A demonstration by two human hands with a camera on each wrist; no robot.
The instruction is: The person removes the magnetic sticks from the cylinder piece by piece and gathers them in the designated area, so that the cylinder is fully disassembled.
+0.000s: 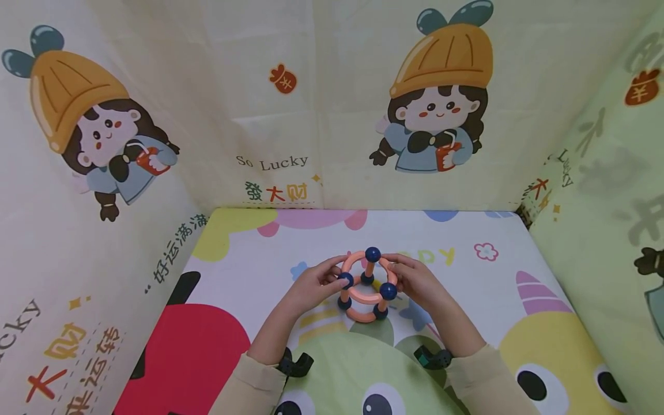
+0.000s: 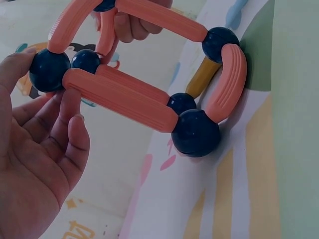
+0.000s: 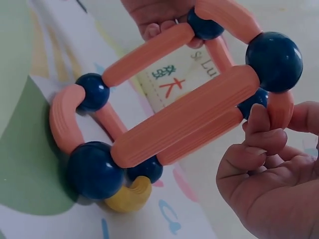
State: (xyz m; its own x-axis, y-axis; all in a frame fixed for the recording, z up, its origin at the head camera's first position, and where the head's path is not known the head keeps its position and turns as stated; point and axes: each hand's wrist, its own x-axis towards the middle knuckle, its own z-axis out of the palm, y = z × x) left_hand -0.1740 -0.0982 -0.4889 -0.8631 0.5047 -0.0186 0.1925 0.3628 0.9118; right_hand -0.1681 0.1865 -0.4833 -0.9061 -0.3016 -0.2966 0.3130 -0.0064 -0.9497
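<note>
A frame of salmon rods (image 1: pixel 365 297) and navy balls (image 1: pixel 388 291) stands on the printed surface, with a ring above, a ring below and upright rods between them. One lower piece is a yellow rod (image 2: pixel 203 77), also visible in the right wrist view. My left hand (image 1: pixel 313 286) pinches the upper left ball (image 2: pixel 50 70) between thumb and fingers. At the upper right, my right hand (image 1: pixel 419 281) pinches a curved salmon rod (image 3: pixel 280 110) beside a ball. Some fingertips are hidden behind the pieces.
The surface (image 1: pixel 270 259) bears large cartoon prints. Pale cloth walls (image 1: pixel 342 115) with printed figures and lettering rise at the back and both sides. Dark devices are strapped at the left wrist (image 1: pixel 295 364) and right wrist (image 1: pixel 433 358).
</note>
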